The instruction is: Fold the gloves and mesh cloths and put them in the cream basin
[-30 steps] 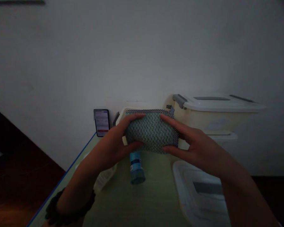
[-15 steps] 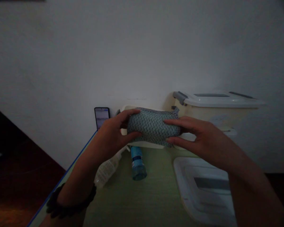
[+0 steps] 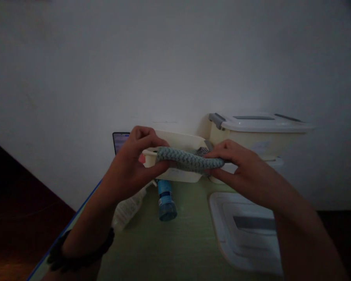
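Observation:
A folded teal knitted cloth (image 3: 187, 159) with a dark checked edge is held flat between both hands, level with the rim of an open cream plastic bin (image 3: 179, 176). My left hand (image 3: 131, 164) pinches its left end, thumb below and fingers curled over the top. My right hand (image 3: 236, 166) grips its right end the same way. The cloth lies across the bin's front rim, and whether it touches the rim I cannot tell.
A closed cream bin with a white lid (image 3: 257, 132) stands at the right against the wall. A loose white lid (image 3: 245, 230) lies on the green table. A blue bottle (image 3: 165, 195) and a clear bottle (image 3: 127, 208) lie below the bin. A phone (image 3: 119, 140) leans on the wall.
The cloth has tipped from facing me to lying flat and has dropped toward the open bin's rim. Both hands moved forward and down with it.

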`<state>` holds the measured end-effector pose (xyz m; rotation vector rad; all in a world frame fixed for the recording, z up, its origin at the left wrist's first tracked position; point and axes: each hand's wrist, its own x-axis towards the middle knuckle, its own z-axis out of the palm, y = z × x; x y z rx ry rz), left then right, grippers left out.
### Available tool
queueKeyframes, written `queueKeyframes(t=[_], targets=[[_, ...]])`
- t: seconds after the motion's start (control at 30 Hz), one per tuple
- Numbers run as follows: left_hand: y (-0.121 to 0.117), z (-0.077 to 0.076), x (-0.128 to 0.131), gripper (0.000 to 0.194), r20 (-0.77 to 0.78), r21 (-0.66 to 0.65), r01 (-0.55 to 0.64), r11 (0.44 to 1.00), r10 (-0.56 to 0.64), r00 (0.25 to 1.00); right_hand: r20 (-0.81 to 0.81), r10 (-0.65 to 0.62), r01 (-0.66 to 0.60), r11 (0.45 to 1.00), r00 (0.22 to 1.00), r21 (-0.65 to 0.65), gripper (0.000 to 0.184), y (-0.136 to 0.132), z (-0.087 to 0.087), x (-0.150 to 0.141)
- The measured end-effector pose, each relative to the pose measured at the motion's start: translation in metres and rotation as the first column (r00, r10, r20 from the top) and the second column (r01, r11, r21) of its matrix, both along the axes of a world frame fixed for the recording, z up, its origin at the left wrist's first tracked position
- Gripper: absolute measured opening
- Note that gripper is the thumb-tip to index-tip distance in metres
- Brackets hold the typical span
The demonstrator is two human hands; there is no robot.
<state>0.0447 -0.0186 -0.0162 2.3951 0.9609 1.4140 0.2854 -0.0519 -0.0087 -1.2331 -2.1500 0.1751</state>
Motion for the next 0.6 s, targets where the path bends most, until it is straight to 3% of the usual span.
queueKeyframes(t=[0.13, 0.23, 0.33, 0.5, 0.6], targets=[[-0.007, -0.001, 0.01, 0.018, 0.05, -0.142, 0.233, 0.962, -0.228, 0.972, 0.14, 0.128, -0.112, 0.987, 0.982, -0.118, 0.011, 0.001, -0.005, 0.004], [-0.013, 0.001, 0.019, 0.021, -0.021, -0.134, 0.178, 0.975, -0.182, 0.983, 0.141, 0.184, -0.153, 0.967, 0.973, -0.206, 0.02, -0.005, -0.006, -0.002], [-0.018, 0.001, 0.023, 0.025, -0.054, -0.097, 0.153, 0.983, -0.159, 0.986, 0.107, 0.129, -0.101, 0.968, 0.986, -0.231, 0.023, -0.014, -0.002, -0.01], [-0.019, -0.001, 0.019, 0.037, 0.092, -0.148, 0.36, 0.921, -0.35, 0.932, 0.096, 0.119, -0.1, 0.977, 0.988, -0.19, 0.011, -0.021, 0.008, -0.011], [-0.02, 0.0, 0.017, 0.034, 0.12, -0.172, 0.394, 0.903, -0.378, 0.918, 0.092, 0.098, -0.081, 0.981, 0.991, -0.175, 0.015, -0.022, 0.01, -0.008]])
